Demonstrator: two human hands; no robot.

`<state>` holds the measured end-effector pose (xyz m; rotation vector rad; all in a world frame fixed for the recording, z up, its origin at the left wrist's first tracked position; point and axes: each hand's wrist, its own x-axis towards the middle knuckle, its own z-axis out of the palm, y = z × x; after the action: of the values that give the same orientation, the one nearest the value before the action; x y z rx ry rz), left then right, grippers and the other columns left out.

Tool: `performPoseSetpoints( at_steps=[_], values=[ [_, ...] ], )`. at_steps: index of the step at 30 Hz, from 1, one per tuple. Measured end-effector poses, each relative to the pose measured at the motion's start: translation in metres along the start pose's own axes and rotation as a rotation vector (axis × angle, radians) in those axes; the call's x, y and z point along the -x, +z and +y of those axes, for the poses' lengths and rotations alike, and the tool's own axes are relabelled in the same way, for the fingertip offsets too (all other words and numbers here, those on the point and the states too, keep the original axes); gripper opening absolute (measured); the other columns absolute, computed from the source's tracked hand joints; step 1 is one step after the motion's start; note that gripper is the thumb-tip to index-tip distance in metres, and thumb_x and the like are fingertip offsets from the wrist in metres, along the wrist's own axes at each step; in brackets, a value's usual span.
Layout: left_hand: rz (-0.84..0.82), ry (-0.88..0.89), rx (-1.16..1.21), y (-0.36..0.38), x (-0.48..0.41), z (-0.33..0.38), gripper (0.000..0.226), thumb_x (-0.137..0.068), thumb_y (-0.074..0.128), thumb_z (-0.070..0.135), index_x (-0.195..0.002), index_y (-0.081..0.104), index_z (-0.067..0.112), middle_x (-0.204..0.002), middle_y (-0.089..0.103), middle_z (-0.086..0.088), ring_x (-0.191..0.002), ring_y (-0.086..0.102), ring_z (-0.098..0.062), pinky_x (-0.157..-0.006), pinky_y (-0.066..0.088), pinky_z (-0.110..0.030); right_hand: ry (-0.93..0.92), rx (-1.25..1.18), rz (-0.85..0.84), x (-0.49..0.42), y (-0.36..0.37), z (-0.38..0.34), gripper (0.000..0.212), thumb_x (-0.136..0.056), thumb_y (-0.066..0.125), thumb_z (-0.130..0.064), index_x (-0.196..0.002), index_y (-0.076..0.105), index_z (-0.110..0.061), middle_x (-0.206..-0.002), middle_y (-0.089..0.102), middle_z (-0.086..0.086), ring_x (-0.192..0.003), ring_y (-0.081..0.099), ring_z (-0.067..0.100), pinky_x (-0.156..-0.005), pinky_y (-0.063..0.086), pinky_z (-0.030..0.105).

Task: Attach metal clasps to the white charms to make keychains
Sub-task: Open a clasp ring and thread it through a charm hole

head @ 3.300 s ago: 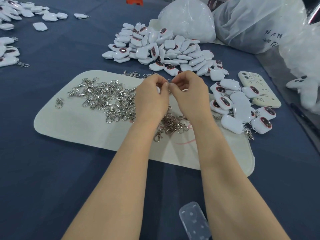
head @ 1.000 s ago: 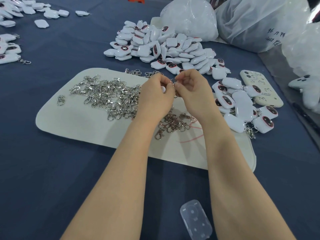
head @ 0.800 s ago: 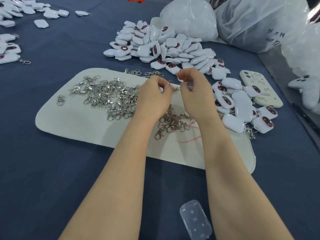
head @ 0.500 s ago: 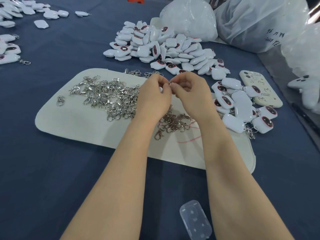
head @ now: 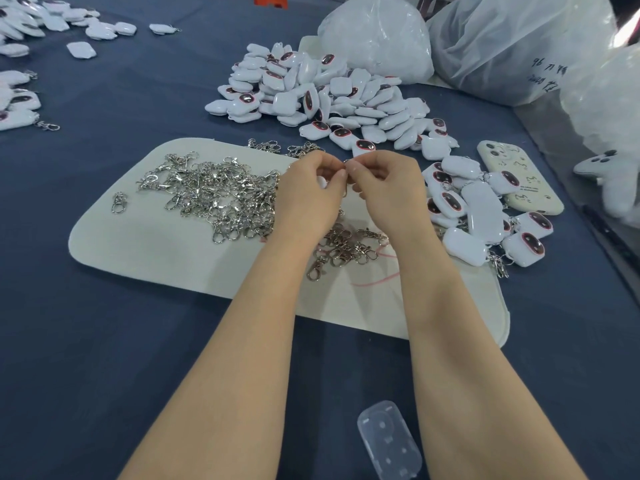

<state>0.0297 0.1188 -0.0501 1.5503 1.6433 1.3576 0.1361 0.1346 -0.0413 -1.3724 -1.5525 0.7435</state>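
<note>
My left hand (head: 306,199) and my right hand (head: 388,188) meet fingertip to fingertip above the cream felt mat (head: 156,244). The left hand pinches a white charm (head: 322,182), mostly hidden by the fingers. The right hand pinches a small metal clasp (head: 346,188) against it. A heap of loose metal clasps (head: 214,195) lies on the mat to the left, and a smaller bunch (head: 346,247) sits under my wrists. A big pile of white charms (head: 322,95) lies beyond the mat. Charms with clasps on them (head: 485,216) lie to the right.
A cream phone (head: 519,178) lies at the right, past the charms with clasps. Plastic bags (head: 377,36) stand at the back, and a white plush toy (head: 616,178) sits at the far right. More charms (head: 20,109) lie far left. A clear plastic case (head: 389,441) rests near the front edge.
My hands drew slightly apart about a second ago, then came back together. They now work fingertip to fingertip at the same spot above the mat.
</note>
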Motion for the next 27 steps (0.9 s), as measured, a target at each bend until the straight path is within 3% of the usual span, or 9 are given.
performPoseSetpoints(
  at_steps=[4, 7, 10, 16, 27],
  values=[
    [0.031, -0.013, -0.009, 0.0005, 0.0008, -0.0009, 0.005, -0.089, 0.060, 0.014, -0.089, 0.065, 0.014, -0.083, 0.061, 0.006, -0.085, 0.055, -0.011, -0.067, 0.034, -0.013, 0.024, 0.049, -0.035, 0.0000, 0.0013, -0.0008, 0.016, -0.092, 0.056, -0.020, -0.084, 0.069, -0.021, -0.077, 0.069, -0.005, -0.072, 0.061, 0.008, -0.078, 0.052, 0.030],
    [0.036, -0.022, -0.015, 0.0006, 0.0010, 0.0001, 0.006, -0.089, 0.059, 0.016, -0.088, 0.065, 0.016, -0.075, 0.057, 0.013, -0.083, 0.053, -0.009, -0.061, 0.033, -0.007, 0.021, 0.091, -0.035, 0.0003, 0.0017, -0.0011, 0.017, -0.093, 0.056, -0.021, -0.091, 0.073, -0.017, -0.083, 0.071, -0.003, -0.078, 0.062, 0.010, -0.084, 0.052, 0.032],
    [0.055, -0.028, -0.044, 0.0015, 0.0009, 0.0004, 0.008, -0.089, 0.058, 0.018, -0.089, 0.066, 0.016, -0.071, 0.053, 0.018, -0.079, 0.050, -0.009, -0.061, 0.031, -0.012, 0.017, 0.120, -0.046, 0.0002, 0.0023, -0.0010, 0.019, -0.093, 0.056, -0.023, -0.093, 0.073, -0.015, -0.086, 0.072, -0.001, -0.086, 0.064, 0.014, -0.086, 0.052, 0.036],
    [0.088, -0.029, -0.055, 0.0034, 0.0007, -0.0004, 0.007, -0.090, 0.055, 0.019, -0.089, 0.062, 0.017, -0.081, 0.058, 0.008, -0.080, 0.049, -0.011, -0.064, 0.029, -0.015, -0.070, 0.065, 0.007, 0.0008, 0.0034, -0.0029, 0.007, -0.086, 0.063, -0.010, -0.088, 0.062, -0.017, -0.080, 0.063, -0.010, -0.070, 0.055, -0.002, -0.069, 0.044, 0.007],
    [0.070, 0.030, -0.073, 0.0045, 0.0020, -0.0016, 0.005, -0.095, 0.049, 0.016, -0.091, 0.051, 0.018, -0.093, 0.056, 0.005, -0.084, 0.047, -0.011, -0.066, 0.028, -0.016, -0.084, 0.096, 0.050, 0.0025, 0.0056, -0.0048, 0.006, -0.085, 0.062, -0.010, -0.091, 0.063, -0.011, -0.079, 0.059, -0.008, -0.065, 0.050, -0.001, -0.067, 0.042, 0.008]
  ],
)
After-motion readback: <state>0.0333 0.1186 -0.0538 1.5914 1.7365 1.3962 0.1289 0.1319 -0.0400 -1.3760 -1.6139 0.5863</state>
